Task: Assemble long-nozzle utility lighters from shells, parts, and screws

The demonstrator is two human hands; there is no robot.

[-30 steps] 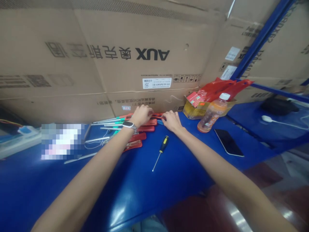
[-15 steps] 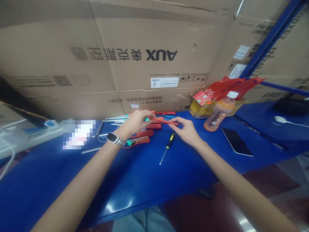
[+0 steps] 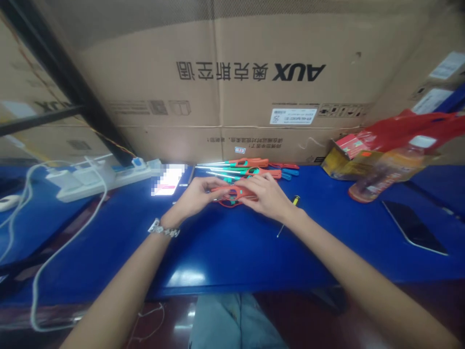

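From the long orange plastic handle, the glossy blue tabletop is bare toward 6 o'clock, out to its front edge; a brown cardboard carton closes off 12. One slim yellow-handled screwdriver at 3, partly hidden by the right wrist, one white-capped plastic bottle just before 3 and one flat black phone just past it. At least two orange-handled metal rods lie toward 1. The handle's long axis runs 9 to 3; left hand and right hand have fingers clamped on it, one per end.
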